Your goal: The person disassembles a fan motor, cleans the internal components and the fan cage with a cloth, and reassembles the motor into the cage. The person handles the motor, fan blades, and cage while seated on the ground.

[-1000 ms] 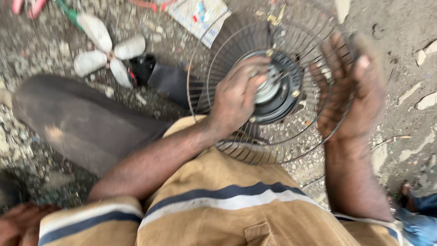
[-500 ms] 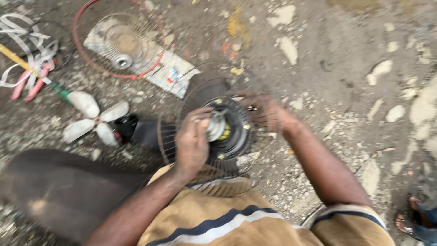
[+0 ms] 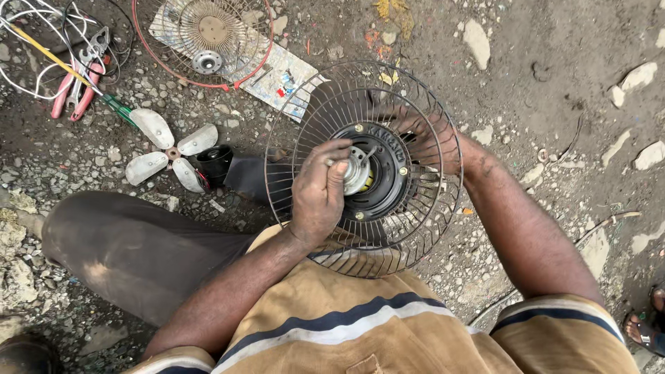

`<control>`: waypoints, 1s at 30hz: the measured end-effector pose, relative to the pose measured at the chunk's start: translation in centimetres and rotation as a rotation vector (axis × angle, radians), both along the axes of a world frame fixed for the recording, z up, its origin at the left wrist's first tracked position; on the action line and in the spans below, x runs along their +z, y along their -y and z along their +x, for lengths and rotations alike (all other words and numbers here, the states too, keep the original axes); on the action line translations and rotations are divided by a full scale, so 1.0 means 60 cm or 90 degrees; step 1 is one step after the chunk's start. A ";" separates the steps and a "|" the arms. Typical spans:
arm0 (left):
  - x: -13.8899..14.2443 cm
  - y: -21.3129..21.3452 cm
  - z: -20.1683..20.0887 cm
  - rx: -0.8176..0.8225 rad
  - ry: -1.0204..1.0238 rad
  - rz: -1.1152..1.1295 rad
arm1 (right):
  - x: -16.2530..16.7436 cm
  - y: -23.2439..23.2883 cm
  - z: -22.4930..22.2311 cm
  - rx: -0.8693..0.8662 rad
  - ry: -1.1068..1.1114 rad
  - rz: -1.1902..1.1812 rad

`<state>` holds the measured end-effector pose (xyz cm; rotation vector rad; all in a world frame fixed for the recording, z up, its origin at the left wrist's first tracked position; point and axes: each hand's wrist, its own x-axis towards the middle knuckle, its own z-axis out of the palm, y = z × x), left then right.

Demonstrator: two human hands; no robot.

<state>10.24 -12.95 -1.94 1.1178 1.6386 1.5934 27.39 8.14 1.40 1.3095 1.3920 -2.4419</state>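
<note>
Left hand (image 3: 318,190) shifted onto hub (image 3: 357,170) — guard rim (image 3: 277,138) encircling

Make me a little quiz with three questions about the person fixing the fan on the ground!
1. True or false: the left hand is at the metal hub in the middle of the wire fan guard.
2. Where is the right hand? A) on the pliers B) behind the guard's wires C) on the loose blade
3. Fill in: the loose fan blade on the ground has ____ paddles.

Key
1. True
2. B. The pink-handled pliers lie untouched at the upper left.
3. Four
</note>
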 end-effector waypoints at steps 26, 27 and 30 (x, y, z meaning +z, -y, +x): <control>-0.004 -0.019 0.013 -0.025 -0.025 -0.001 | 0.235 0.089 -0.111 0.837 0.135 1.179; -0.003 -0.020 0.014 -0.027 -0.038 0.005 | 0.226 0.085 -0.125 0.940 0.206 1.151; -0.002 -0.024 0.016 -0.023 -0.061 0.016 | 0.196 0.061 -0.141 1.062 0.379 0.950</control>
